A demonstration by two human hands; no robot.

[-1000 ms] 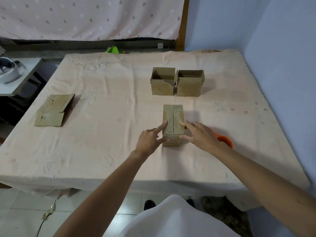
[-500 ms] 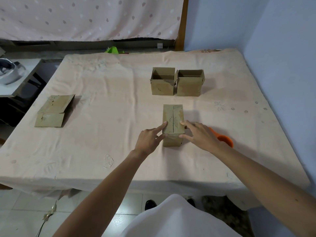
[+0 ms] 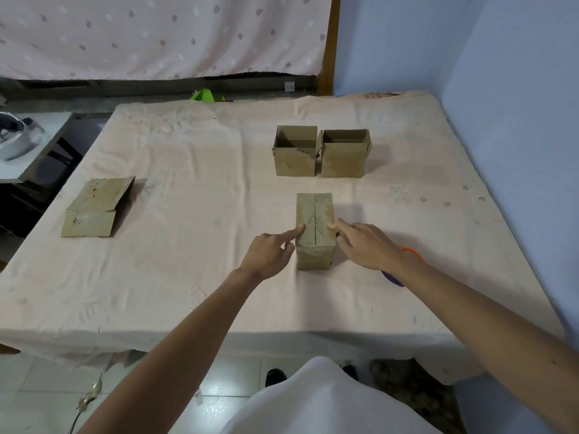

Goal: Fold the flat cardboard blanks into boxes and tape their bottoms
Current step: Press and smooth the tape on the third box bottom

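- cardboard box [image 3: 315,220], bottom flaps closed and seam facing up, has not shifted over the last second; it sits mid-table on the cloth [image 3: 188,252], in front of two open finished boxes [image 3: 294,161].
- both hands have barely moved either, so i judge the seam is being pressed flat; whether tape already covers it is hard to make out.
- left hand [image 3: 268,255]: forefinger straight, tip pressing the top's left edge, other fingers curled, gripping nothing.
- right hand [image 3: 366,245]: fingers loosely spread, forefinger tip on the right edge.
- one flat blank [image 3: 94,208] waits far left.
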